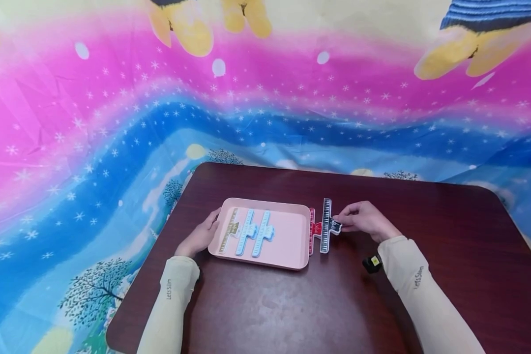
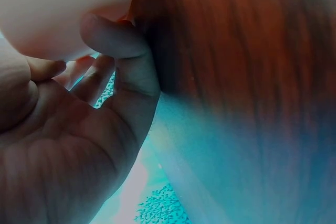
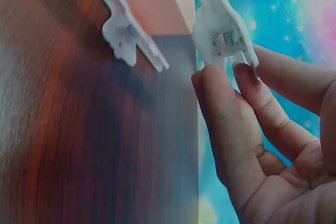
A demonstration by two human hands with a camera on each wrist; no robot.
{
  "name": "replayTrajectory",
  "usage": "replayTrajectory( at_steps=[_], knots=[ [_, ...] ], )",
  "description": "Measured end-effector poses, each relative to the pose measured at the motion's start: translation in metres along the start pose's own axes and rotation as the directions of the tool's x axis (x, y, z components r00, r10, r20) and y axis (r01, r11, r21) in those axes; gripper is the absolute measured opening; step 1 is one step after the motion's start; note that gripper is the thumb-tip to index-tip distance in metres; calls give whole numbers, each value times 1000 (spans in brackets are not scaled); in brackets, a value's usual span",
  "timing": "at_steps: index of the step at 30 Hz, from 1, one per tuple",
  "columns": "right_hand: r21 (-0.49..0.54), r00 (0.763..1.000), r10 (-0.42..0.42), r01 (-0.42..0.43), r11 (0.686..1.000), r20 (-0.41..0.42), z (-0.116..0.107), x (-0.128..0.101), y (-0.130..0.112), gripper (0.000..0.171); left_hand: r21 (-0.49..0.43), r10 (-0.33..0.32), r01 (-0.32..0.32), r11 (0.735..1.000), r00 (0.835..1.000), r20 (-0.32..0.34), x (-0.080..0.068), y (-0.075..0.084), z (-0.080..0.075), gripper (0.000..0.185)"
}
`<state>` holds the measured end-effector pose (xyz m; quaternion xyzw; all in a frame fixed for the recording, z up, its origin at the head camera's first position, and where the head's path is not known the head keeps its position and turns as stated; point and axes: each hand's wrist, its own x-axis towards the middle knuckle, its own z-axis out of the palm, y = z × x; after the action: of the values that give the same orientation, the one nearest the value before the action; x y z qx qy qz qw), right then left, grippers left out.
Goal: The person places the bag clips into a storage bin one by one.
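Note:
A pink tray (image 1: 287,241) sits on the brown table, its left edge held by my left hand (image 1: 200,238); the left wrist view shows fingers bent at the tray's rim (image 2: 68,14). Inside lie an olive-gold piano-keyboard clip (image 1: 229,231) and two light blue ones, a left clip (image 1: 247,233) and a right clip (image 1: 263,234). My right hand (image 1: 365,219) pinches the handle of a black keyboard clip (image 1: 326,226). In the right wrist view its white edge and spring (image 3: 228,38) show. Beside the tray's right side is a red keyboard clip (image 1: 311,231), partly hidden by the black one.
The dark brown table (image 1: 256,305) extends around the tray. A small black device with a yellow mark (image 1: 372,264) is by the right sleeve cuff. Behind the table hangs a colourful printed cloth (image 1: 292,88).

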<state>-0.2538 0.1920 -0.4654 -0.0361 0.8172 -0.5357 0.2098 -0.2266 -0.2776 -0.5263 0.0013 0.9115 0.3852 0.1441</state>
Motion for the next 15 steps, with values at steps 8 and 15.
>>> replayTrajectory(
  at_steps=[8,15],
  knots=[
    [11,999,-22,22,1000,33,13,4,-10,19,-15,6,-6,1000,1000,-7,2,-1,0,56],
    [-4,999,-20,20,1000,48,28,6,-17,18,-19,10,-10,1000,1000,-2,0,-1,1,56]
  ],
)
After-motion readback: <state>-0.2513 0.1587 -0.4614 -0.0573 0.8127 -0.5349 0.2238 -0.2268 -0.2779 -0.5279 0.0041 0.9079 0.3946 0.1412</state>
